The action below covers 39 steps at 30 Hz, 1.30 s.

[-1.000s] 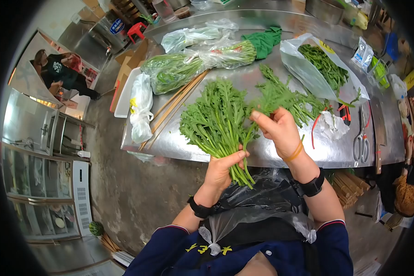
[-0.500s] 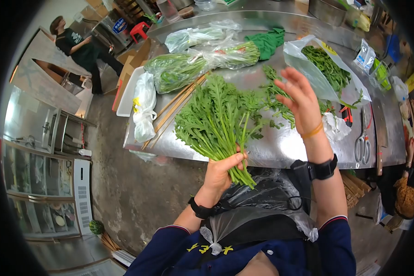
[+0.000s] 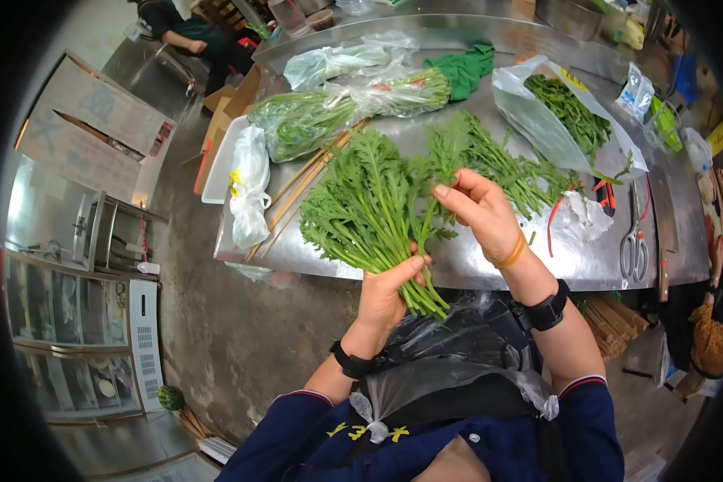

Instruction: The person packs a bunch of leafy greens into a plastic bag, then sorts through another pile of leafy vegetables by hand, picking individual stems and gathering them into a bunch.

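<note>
My left hand [image 3: 390, 297] is wrapped round the stems of a bunch of leafy greens [image 3: 361, 201], which it holds above the near edge of the steel table [image 3: 490, 269]. My right hand [image 3: 478, 210], with an orange band at the wrist, is pinched at a leafy green sprig [image 3: 447, 153] to the right of the bunch. Beyond it, loose greens [image 3: 522, 173] lie on the table. An open plastic bag [image 3: 530, 100] at the back right holds more greens. Bagged long-stemmed vegetables [image 3: 309, 120] lie at the back left.
Thin wooden sticks [image 3: 305, 181] and a tied white bag [image 3: 250, 193] lie at the left. At the right are scissors [image 3: 635, 249], a knife [image 3: 663, 241], red-handled cutters [image 3: 605, 195] and crumpled white paper [image 3: 582, 217]. A person [image 3: 186, 36] stands at the upper left.
My right hand rose open to the right, then came back left and down and closed at a sprig. My left hand kept its grip. The other person moved right toward the back.
</note>
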### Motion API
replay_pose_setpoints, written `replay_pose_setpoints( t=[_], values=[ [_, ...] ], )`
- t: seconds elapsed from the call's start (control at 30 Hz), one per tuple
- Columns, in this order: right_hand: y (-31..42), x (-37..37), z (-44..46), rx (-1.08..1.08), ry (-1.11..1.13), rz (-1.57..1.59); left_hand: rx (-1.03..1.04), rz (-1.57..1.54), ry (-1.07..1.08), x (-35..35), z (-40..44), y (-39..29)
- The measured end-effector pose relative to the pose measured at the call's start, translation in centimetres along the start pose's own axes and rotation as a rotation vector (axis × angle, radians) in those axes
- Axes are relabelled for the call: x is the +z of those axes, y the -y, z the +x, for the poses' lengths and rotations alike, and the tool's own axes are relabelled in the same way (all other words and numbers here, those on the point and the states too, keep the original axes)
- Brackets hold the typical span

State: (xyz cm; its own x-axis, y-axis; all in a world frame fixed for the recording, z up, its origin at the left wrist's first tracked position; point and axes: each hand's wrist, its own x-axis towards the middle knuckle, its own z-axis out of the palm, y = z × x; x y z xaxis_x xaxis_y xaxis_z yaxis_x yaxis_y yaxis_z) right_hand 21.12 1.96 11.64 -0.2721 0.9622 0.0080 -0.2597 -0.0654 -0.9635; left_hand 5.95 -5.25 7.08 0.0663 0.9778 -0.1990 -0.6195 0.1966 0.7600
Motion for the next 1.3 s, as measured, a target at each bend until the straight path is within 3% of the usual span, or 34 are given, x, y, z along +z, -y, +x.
replay_pose_setpoints(
  t=[0.23,0.3,0.37,0.47,0.5,0.57,0.63,0.7,0.77,0.87,1.1,1.23,1.3],
  values=[
    [0.0,0.3,1.7,-0.022,0.177,-0.121,-0.071,-0.024,0.049,0.0,-0.1,0.0],
    [-0.7,0.0,3.1,-0.092,0.221,-0.37,-0.073,-0.023,0.076,0.3,-0.2,-0.2],
    [-1.0,-0.3,3.4,-0.119,0.133,-0.438,-0.071,-0.023,0.071,0.2,-0.2,-0.3],
    [-1.0,-1.7,3.7,-0.417,-0.445,-0.663,-0.049,-0.014,0.051,0.1,-0.1,-0.5],
    [-0.6,-2.1,2.8,-0.416,-0.436,-0.665,-0.032,-0.006,0.037,0.0,0.0,-0.5],
    [-0.8,-2.2,-0.2,-0.243,-0.139,-0.517,0.0,-0.01,-0.008,-0.2,0.3,-0.4],
    [-1.9,-0.9,-3.9,0.055,0.149,-0.53,0.025,-0.01,-0.04,-0.3,0.5,-0.1],
    [-3.0,0.0,-5.6,0.118,0.218,-0.561,0.022,-0.06,-0.073,-0.5,0.8,0.2],
    [-2.6,-0.1,-5.8,0.177,0.227,-0.582,0.014,-0.074,-0.084,0.0,0.7,0.1],
    [-1.5,-1.1,-5.2,0.167,0.004,-0.026,-0.011,-0.16,-0.068,0.3,0.8,-0.4],
    [2.1,0.7,-3.6,-0.093,0.02,-0.068,-0.17,-0.323,-0.061,0.0,0.7,0.5],
    [-0.1,0.8,-4.1,0.052,0.144,-0.054,-0.129,-0.278,-0.002,0.0,0.5,0.3],
    [-1.6,0.6,-4.8,0.107,0.156,-0.287,-0.104,-0.245,0.025,0.0,0.5,0.3]
  ],
)
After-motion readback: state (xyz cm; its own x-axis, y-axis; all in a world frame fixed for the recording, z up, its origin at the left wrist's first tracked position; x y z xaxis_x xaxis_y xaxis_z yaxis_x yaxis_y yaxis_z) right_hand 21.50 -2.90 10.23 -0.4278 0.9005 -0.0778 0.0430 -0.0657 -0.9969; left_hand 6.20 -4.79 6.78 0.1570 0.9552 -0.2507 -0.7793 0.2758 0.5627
